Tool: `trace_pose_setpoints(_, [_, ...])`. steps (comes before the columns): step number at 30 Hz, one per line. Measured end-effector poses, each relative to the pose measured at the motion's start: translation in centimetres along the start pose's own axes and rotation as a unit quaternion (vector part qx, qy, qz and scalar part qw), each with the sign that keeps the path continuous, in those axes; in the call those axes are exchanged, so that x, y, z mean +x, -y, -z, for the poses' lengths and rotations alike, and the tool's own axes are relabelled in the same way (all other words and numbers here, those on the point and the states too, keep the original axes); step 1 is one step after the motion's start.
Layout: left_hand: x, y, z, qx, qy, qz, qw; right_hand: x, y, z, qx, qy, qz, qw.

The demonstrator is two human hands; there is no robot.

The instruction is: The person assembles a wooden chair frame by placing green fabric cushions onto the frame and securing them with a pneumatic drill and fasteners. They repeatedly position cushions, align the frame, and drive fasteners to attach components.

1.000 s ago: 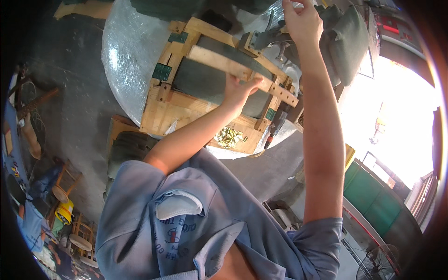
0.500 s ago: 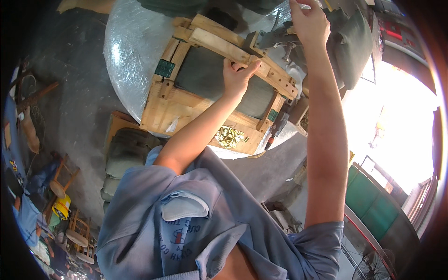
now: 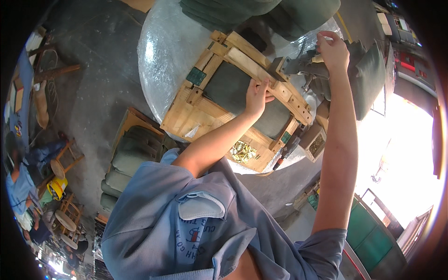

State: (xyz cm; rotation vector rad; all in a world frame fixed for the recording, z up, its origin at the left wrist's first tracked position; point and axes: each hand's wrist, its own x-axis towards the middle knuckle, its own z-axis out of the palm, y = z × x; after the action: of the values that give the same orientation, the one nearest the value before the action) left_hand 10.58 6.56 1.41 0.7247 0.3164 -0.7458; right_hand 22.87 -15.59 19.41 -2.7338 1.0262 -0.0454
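On a round table wrapped in clear film (image 3: 154,60) lies a wooden frame jig (image 3: 179,114) with a dark grey-green padded panel (image 3: 228,86) inside it. My left hand (image 3: 258,97) is at the thick wooden bar (image 3: 246,64) across the jig, its fingers bent against the bar's near edge. Above the far right of the jig, my right hand (image 3: 335,53) is raised with curled fingers; what they hold cannot be made out. Close below it is a grey metal clamp-like device (image 3: 294,66). Small brass-coloured metal pieces (image 3: 242,152) lie piled on the jig's near board.
A power driver (image 3: 287,151) lies by the jig's right edge, beside a small open wooden box (image 3: 317,142). Grey-green cushions (image 3: 238,11) sit at the table's back, with more stacked (image 3: 137,144) at the left. People and wooden stools (image 3: 58,169) are at far left.
The view has shifted, so the table appears lower and further right. My left hand's fingers, spread along the bar before, are now closer together at its edge. My right hand stays near the metal device.
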Motion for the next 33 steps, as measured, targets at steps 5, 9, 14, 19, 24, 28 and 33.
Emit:
trace_pose_setpoints(5, [0.2,0.8,0.4,-0.001,-0.003,-0.019,1.000,2.6,-0.6,-0.3,-0.042,0.001,0.003,0.999])
trace_pose_setpoints(9, [0.2,0.8,0.6,-0.065,-0.030,0.000,0.997,4.1,-1.3,-2.7,-0.091,-0.077,0.040,0.992])
trace_pose_setpoints(14, [0.6,0.6,1.3,-0.080,-0.035,0.051,0.995,4.0,-1.8,-7.7,0.084,-0.190,-0.030,0.978])
trace_pose_setpoints(19, [1.4,0.6,0.9,-0.072,0.000,0.016,0.997,5.0,-2.2,-7.2,0.392,0.009,-0.298,0.871])
trace_pose_setpoints(24, [0.6,-0.2,0.8,-0.047,0.002,0.017,0.999,4.2,-0.4,-6.5,0.529,0.147,-0.378,0.746])
trace_pose_setpoints(28, [0.0,0.3,1.0,-0.024,0.014,0.025,0.999,7.2,-6.6,-10.9,0.504,0.233,-0.385,0.737])
trace_pose_setpoints(33, [0.3,1.6,1.8,-0.029,0.014,0.009,0.999,7.0,-5.5,-12.0,0.450,0.267,-0.322,0.789])
